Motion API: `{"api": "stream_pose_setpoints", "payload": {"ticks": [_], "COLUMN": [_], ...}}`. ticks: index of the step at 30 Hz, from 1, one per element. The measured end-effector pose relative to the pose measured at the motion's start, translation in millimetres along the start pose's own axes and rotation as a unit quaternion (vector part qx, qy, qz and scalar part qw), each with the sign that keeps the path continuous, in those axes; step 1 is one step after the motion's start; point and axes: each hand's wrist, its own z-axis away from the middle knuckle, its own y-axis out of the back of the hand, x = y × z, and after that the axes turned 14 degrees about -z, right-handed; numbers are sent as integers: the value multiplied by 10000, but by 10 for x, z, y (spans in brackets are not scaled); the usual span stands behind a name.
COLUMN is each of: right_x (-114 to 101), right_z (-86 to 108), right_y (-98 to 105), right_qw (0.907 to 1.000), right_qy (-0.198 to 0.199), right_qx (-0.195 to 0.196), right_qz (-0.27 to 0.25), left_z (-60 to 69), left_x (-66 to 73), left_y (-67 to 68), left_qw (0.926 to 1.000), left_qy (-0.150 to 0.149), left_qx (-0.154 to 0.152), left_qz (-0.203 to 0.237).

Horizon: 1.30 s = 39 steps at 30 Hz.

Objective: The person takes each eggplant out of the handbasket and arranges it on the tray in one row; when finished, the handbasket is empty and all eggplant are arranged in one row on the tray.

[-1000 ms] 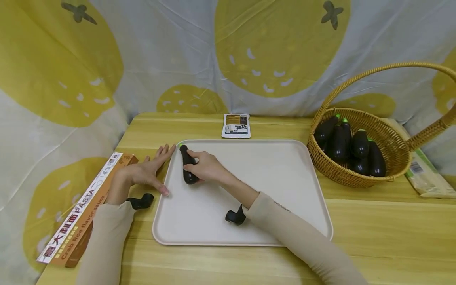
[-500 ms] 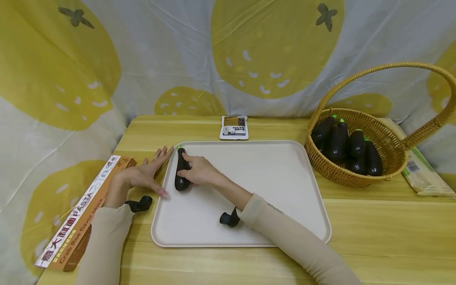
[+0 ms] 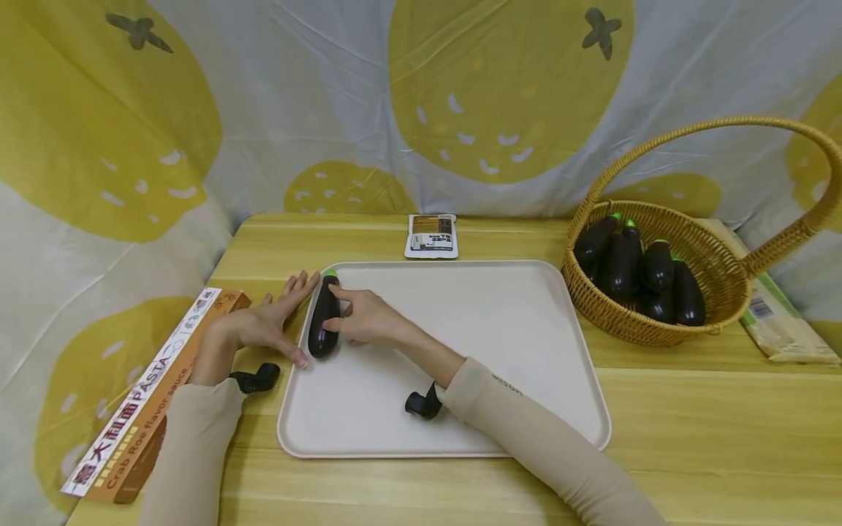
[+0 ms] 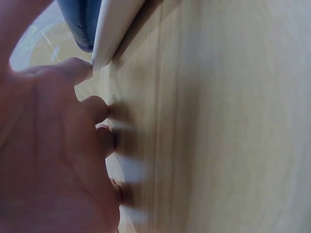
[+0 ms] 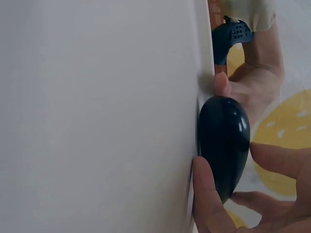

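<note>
In the head view a dark eggplant (image 3: 324, 318) with a green tip lies along the left edge of the white tray (image 3: 460, 336). My right hand (image 3: 368, 315) is at its right side, thumb and fingertips touching the skin rather than wrapped round it. The right wrist view has the eggplant's rounded end (image 5: 223, 131) close up, fingertips beside it. My left hand (image 3: 263, 321) is spread at the tray's left edge, fingers apart and holding nothing. In the left wrist view the left palm (image 4: 53, 145) appears, one fingertip touching the tray's rim (image 4: 109, 36).
A wicker basket (image 3: 658, 334) holding several eggplants (image 3: 621, 263) stands right of the tray. Behind the tray lies a small printed packet (image 3: 431, 236). A pasta box (image 3: 151, 387) lies under the left forearm. Beside the basket lies a flat pale package (image 3: 783, 325).
The eggplant has shifted left against the tray's edge and turned slightly. My right hand moved left with it, and its fingers have loosened. The left hand stays nearly in place.
</note>
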Motion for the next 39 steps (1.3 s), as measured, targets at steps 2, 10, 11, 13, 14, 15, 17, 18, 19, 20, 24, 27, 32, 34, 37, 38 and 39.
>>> {"api": "stream_pose_setpoints", "payload": {"ticks": [2, 10, 11, 13, 14, 15, 17, 18, 19, 20, 24, 27, 32, 34, 37, 38, 39], "right_x": [2, 0, -1, -8, -12, -18, -32, -38, -42, -43, -37, -54, -130, -157, -173, -177, -178], "right_z": [-4, -3, 5, 26, 41, 60, 103, 128, 153, 180, 327, 501, 893, 1066, 1329, 1420, 1511], "right_y": [-7, -7, 7, 48, 75, 106, 182, 224, 270, 318, 532, 724, 1113, 1285, 1549, 1634, 1716], "right_qw": [10000, 9998, 9997, 9993, 9990, 9986, 9973, 9964, 9954, 9945, 9925, 9922, 9926, 9927, 9919, 9914, 9903], "right_qy": [15, 104, 100, 109, 116, 133, 159, 188, 221, 239, 253, 207, 246, 315, 372, 351, 340], "right_qx": [-16, -176, -226, -355, -424, -481, -606, -661, -708, -738, -839, -793, -560, -415, -129, -14, 111], "right_qz": [39, 64, 31, 49, 94, 183, 377, 496, 605, 700, 854, 936, 1048, 1087, 1204, 1264, 1340], "left_z": [5, 17, 14, 10, 9, 8, 7, 8, 10, 10, 14, 19, 29, 29, 29, 27, 25], "left_x": [0, -5, 0, 6, 9, 11, 8, 5, 3, 0, -19, -18, -5, -1, 6, 6, 5], "left_y": [-5, -15, -15, -15, -15, -14, -10, -8, -6, -4, -11, -10, -1, 5, 8, 9, 9], "left_qw": [10000, 10000, 10000, 10000, 10000, 10000, 10000, 10000, 10000, 10000, 9998, 9996, 9996, 9996, 9996, 9996, 9995], "left_qy": [-1, -50, -52, -43, -38, -36, -36, -25, -21, -28, -20, -44, -107, -120, -134, -136, -137], "left_qx": [-4, 17, 20, 14, 11, 8, 18, 23, 31, 45, 85, 89, 95, 93, 92, 91, 94], "left_qz": [4, -4, 5, 39, 56, 72, 57, 34, 12, -21, -192, -266, -239, -229, -240, -250, -256]}}
